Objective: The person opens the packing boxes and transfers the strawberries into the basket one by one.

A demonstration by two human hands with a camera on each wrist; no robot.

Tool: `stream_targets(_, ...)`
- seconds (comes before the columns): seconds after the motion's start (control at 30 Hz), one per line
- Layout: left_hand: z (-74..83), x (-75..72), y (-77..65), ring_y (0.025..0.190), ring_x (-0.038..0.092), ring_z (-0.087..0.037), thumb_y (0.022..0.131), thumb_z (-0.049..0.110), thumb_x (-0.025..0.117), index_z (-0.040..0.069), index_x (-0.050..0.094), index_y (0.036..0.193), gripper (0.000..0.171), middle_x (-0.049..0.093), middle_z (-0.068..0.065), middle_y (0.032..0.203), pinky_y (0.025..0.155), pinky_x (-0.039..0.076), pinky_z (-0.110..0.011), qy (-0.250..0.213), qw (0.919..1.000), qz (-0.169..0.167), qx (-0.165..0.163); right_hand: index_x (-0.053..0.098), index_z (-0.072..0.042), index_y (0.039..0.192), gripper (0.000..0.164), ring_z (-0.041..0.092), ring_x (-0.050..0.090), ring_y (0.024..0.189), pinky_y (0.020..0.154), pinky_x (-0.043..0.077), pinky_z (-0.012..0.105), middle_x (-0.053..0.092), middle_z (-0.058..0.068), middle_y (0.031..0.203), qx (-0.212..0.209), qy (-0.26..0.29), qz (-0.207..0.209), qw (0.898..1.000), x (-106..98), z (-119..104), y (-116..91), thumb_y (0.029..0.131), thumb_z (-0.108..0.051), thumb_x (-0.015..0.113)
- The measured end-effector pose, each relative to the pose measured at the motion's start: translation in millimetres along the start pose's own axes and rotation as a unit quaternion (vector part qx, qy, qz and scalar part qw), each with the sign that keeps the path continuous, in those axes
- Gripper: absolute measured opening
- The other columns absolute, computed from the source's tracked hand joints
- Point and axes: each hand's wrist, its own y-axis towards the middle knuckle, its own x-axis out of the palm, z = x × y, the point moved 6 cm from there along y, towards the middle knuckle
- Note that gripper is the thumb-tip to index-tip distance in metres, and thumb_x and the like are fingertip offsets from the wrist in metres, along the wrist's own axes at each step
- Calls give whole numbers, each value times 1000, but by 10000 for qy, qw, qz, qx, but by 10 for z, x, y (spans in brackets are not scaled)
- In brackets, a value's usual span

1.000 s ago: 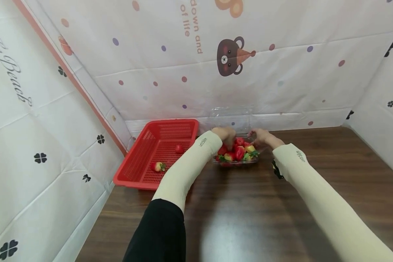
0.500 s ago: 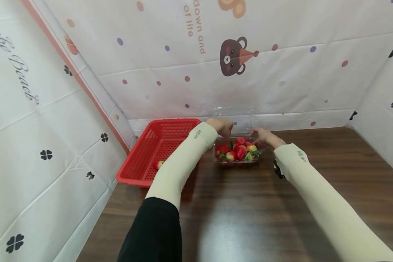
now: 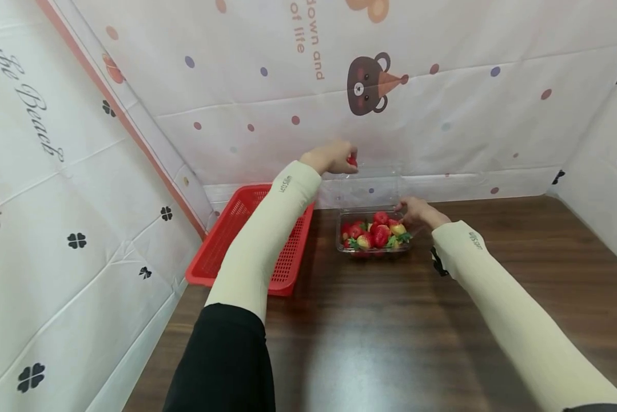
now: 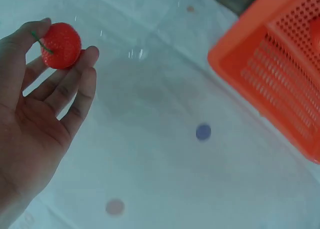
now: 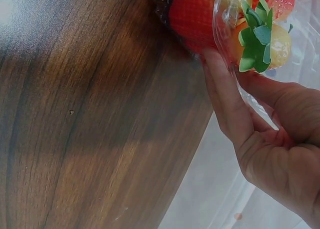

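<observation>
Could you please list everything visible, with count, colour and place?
Table: one, brown, under box
Box: one, transparent, lid open, on table
Basket: one, red, left of box
Basket fruit: at least one, red, partly visible
Strawberries: several, red and yellowish, in box
Held strawberry: one, red, in left hand
Printed cloth: unclear count, white, behind and beside table
Arm covers: two, cream, both sides
Dark sleeves: two, beyond the covers
Wrist item: one, black, near right hand
Left hand: one, pinching held strawberry
Right hand: one, gripping box

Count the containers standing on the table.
2: the red basket on the left, partly hidden behind the left sleeve, and the clear box of strawberries to its right, held at its edge by the right hand. No others show.
</observation>
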Motion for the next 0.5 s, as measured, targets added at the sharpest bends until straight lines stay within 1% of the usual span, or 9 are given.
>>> stream_targets(0.07,-106,-95,-58,93,53,-18,90,27,59,6,60,111,30,60,-6,104,85,45,-31,-245,9996,-14,-102,44,6,124,39,41,66,89,71,56,47,41,42,125,-55,-23,9,10000,-3,-15,-6,87,9,53)
stream_targets(0.13,-258,-197,-141,89,52,-17,89,22,58,3,59,110,28,60,-7,102,81,45,-28,-494,9984,9,-280,46,7,123,38,44,62,97,77,55,48,42,41,125,-186,-266,135,9994,-11,-39,-20,86,8,55)
stream_targets(0.2,-446,-318,-270,86,52,-17,89,18,57,2,58,110,27,59,-8,100,76,45,-27,-724,9953,40,-641,47,7,121,38,46,60,100,78,55,48,42,41,126,-266,-388,195,9987,-4,-66,-36,85,6,57)
stream_targets(0.27,-656,-439,-412,83,52,-18,88,16,57,2,59,109,25,59,-9,98,72,44,-26,-818,9907,151,-1074,48,8,120,38,46,60,101,78,55,46,42,40,126,-327,-471,238,9981,1,-75,-34,85,5,59)
stream_targets(0.3,-757,-490,-490,84,52,-18,89,17,57,3,59,112,27,59,-8,98,72,44,-26,-867,9867,180,-1359,48,8,120,38,45,60,101,78,55,45,42,40,127,-341,-509,254,9978,3,-75,-30,84,5,59)
stream_targets(0.37,-928,-570,-650,86,54,-20,90,19,58,5,59,114,28,60,-9,101,73,46,-28,-876,9787,207,-1845,47,8,122,38,42,65,94,72,57,43,42,40,126,-282,-389,155,9987,12,-64,-20,86,5,58)
stream_targets(0.43,-1065,-605,-780,90,55,-22,90,19,59,6,59,116,28,60,-9,104,76,46,-30,-925,9720,214,-2149,46,8,123,38,40,66,90,69,57,42,43,41,125,-222,-315,120,9992,3,-53,-16,86,6,56)
stream_targets(0.5,-1175,-613,-897,93,57,-23,91,20,60,6,60,116,29,61,-10,106,79,47,-33,-906,9683,176,-2321,46,8,123,38,38,67,87,68,57,41,45,41,122,-177,-320,121,9993,-11,-50,-16,87,6,56)
